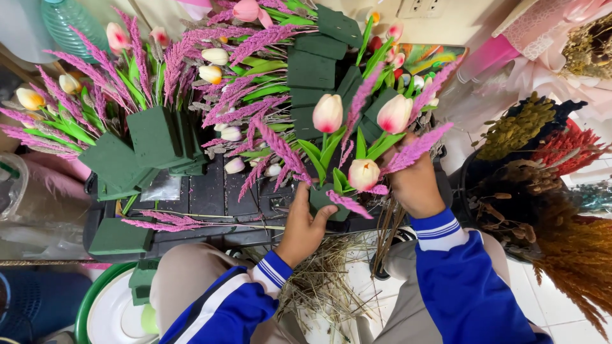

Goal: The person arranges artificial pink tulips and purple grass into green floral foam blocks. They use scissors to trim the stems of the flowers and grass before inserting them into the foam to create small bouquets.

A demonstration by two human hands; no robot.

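Observation:
My left hand (pixel 304 224) grips a small green foam block (pixel 326 202) from below. Pink-and-white tulips (pixel 363 173) and purple feathery stems (pixel 414 150) stand stuck in that block. My right hand (pixel 415 185) is closed around the stems on the block's right side, partly hidden behind the flowers. Both arms wear blue sleeves with white stripes.
More green foam blocks with tulips and purple stems (pixel 153 137) fill a black crate (pixel 210 191) ahead. Loose purple stems (pixel 166 222) lie on the crate edge. Dried yellow, red and orange bunches (pixel 548 165) stand at right. Straw scraps (pixel 325 280) cover the floor between my knees.

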